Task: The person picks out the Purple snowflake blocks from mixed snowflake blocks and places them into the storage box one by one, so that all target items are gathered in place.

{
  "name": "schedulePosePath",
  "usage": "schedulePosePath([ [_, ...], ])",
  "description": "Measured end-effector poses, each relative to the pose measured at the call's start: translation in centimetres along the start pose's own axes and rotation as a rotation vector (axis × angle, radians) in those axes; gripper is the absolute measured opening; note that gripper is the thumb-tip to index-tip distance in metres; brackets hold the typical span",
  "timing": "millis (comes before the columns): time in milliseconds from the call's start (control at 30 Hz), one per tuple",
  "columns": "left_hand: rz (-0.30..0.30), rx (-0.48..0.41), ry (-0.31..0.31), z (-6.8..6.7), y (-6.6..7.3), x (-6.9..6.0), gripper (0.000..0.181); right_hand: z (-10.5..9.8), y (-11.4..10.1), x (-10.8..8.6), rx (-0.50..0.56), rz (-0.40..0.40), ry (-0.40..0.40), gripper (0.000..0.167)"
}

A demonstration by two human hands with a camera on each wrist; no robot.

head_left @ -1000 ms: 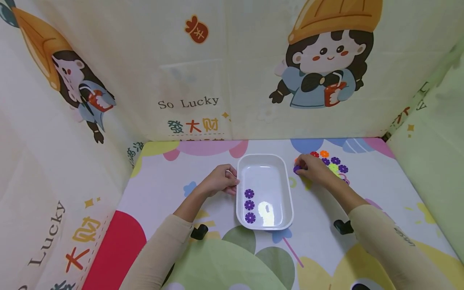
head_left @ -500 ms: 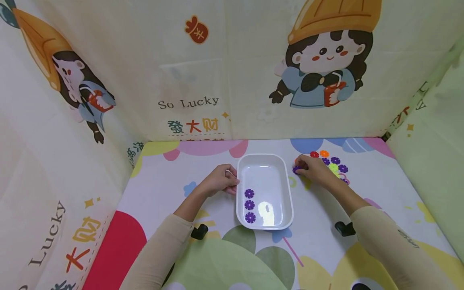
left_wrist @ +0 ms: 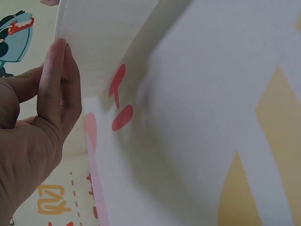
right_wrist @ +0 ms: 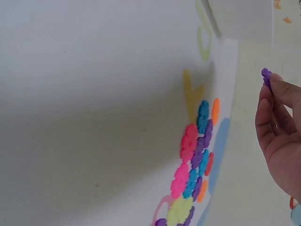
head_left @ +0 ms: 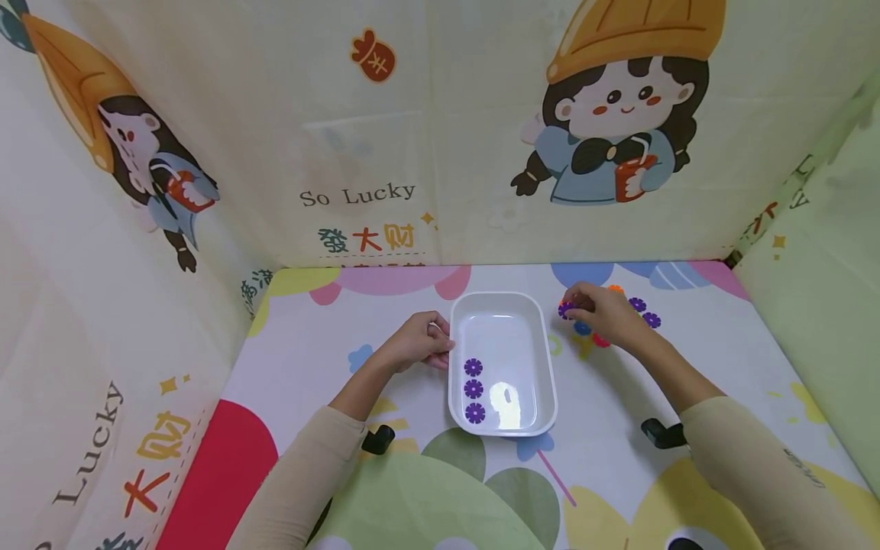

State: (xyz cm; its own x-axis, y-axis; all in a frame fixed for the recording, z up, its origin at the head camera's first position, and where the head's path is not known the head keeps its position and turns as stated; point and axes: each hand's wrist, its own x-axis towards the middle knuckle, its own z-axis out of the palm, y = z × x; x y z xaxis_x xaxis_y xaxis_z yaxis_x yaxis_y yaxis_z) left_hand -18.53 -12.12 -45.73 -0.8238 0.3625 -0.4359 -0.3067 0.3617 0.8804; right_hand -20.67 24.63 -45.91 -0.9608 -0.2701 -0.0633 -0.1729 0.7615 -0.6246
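My right hand (head_left: 608, 315) pinches a purple snowflake disc (head_left: 565, 310) between thumb and fingers, raised just right of the white tray; the right wrist view shows this purple disc (right_wrist: 266, 76) edge-on. Below that hand lies a pile of coloured discs (right_wrist: 190, 141), which it partly hides in the head view. My left hand (head_left: 422, 340) holds the left rim of the tray (head_left: 548, 359) with its fingertips; the left wrist view shows its fingers (left_wrist: 52, 80) against the tray's side. Three purple discs (head_left: 473, 389) lie in a column along the tray's left side.
A cloth with coloured prints covers the table (head_left: 302, 344). Printed curtains (head_left: 474, 153) enclose it at the back and both sides. The pile holds several pink, blue, orange, yellow and purple discs to the tray's right.
My right hand has lifted the purple disc off the table and shifted slightly up and right. Blue and red discs now show below it. My left hand and the tray stay put.
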Motion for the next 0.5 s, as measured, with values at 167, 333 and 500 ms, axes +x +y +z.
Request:
schedulePosePath([
  [167,0.002,0.006,0.001,0.0,0.1,0.0,0.023,-0.5,-1.0,-0.3,0.023,-0.038,-0.003,0.023],
  [333,0.005,0.000,0.002,0.0,-0.1,0.0,0.022,-0.4,-2.4,-0.4,0.074,-0.082,-0.030,0.024],
  [500,0.002,-0.007,-0.004,-0.1,-0.2,0.1,0.023,0.3,-3.9,-0.1,0.083,-0.134,-0.039,0.022],
])
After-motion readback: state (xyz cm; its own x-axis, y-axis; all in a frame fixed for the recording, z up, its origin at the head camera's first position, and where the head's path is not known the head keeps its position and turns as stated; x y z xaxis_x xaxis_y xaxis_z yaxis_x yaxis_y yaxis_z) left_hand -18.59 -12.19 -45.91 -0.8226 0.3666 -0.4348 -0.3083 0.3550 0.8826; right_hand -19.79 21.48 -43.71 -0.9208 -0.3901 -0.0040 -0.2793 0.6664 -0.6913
